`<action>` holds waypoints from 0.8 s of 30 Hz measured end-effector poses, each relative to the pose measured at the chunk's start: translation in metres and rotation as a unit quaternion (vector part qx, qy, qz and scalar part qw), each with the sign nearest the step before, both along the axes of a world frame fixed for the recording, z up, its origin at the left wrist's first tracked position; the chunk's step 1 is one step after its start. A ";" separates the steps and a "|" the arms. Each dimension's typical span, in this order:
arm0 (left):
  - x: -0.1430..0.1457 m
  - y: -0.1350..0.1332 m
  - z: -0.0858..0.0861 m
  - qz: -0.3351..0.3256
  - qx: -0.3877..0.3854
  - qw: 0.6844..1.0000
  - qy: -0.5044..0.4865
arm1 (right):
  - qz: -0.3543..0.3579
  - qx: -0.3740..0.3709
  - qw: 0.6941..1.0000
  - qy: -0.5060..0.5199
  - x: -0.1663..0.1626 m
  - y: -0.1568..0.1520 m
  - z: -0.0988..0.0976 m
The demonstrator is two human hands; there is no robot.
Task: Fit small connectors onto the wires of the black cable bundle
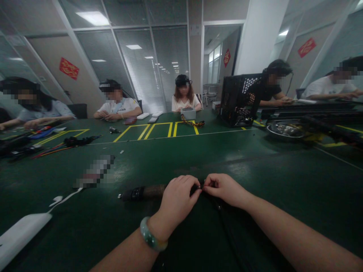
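My left hand (179,198), with a jade-coloured bangle on the wrist, is closed over the right end of a dark stick-shaped tool (144,192). The tool has a black front part, a brown grip and a small silver tip pointing left. My right hand (225,189) pinches with thumb and forefinger right beside the left fingertips. Between the two sets of fingertips is a tiny dark piece (200,187), too small to name. From below my right hand, a long black cord-like length (227,223) runs down towards the bottom edge.
A white power strip (25,236) with a cable lies at the left, near a blurred-out flat object (95,172). Across the green table (159,155) are cable bundles (79,140), a black computer case (241,100), a metal bowl (285,129) and several seated people.
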State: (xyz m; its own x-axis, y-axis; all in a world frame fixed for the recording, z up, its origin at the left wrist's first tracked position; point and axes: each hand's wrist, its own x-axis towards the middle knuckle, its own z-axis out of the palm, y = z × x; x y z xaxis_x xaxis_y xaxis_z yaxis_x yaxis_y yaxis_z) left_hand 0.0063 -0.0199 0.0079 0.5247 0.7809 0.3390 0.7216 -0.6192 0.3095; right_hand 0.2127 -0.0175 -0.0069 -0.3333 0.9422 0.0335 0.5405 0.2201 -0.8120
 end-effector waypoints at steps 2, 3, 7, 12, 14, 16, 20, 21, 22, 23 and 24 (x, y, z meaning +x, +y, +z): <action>0.000 0.000 0.000 -0.006 0.003 1.000 0.008 | -0.003 0.003 1.000 -0.002 0.000 0.000 0.000; 0.000 0.001 0.000 -0.009 0.004 1.000 0.010 | -0.004 0.002 1.000 -0.004 -0.001 0.000 0.001; 0.000 0.002 -0.001 -0.016 0.006 1.000 0.009 | -0.003 -0.008 1.000 0.000 -0.002 -0.001 0.004; 0.000 0.001 -0.001 -0.010 0.001 1.000 0.001 | -0.005 -0.009 1.000 -0.007 -0.002 -0.002 0.007; 0.000 0.001 -0.001 -0.003 -0.003 1.000 -0.003 | -0.003 -0.012 1.000 -0.006 -0.002 -0.003 0.008; 0.000 0.001 -0.001 0.001 -0.004 1.000 -0.005 | -0.002 -0.011 1.000 -0.006 -0.001 -0.002 0.007; 0.000 0.001 -0.001 -0.006 -0.002 1.000 -0.002 | -0.004 -0.007 1.000 -0.007 -0.001 -0.002 0.004; 0.000 0.001 -0.001 -0.008 -0.003 1.000 -0.001 | -0.003 -0.008 1.000 -0.006 -0.001 -0.002 0.004; 0.000 0.001 -0.001 -0.010 -0.003 1.000 -0.001 | -0.002 -0.009 1.000 -0.005 -0.001 -0.002 0.003; 0.000 0.001 -0.001 -0.011 -0.002 1.000 0.000 | -0.002 -0.011 1.000 -0.003 -0.001 -0.002 0.003; 0.000 0.001 -0.001 -0.013 -0.002 1.000 0.000 | -0.002 -0.011 1.000 0.000 0.000 -0.002 0.003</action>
State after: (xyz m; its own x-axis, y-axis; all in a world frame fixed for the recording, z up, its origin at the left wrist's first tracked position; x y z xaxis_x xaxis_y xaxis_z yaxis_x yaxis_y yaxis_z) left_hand 0.0062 -0.0188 0.0066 0.5444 0.7689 0.3353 0.7061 -0.6358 0.3117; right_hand 0.2122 -0.0192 -0.0038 -0.3298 0.9440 0.0126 0.5408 0.1999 -0.8171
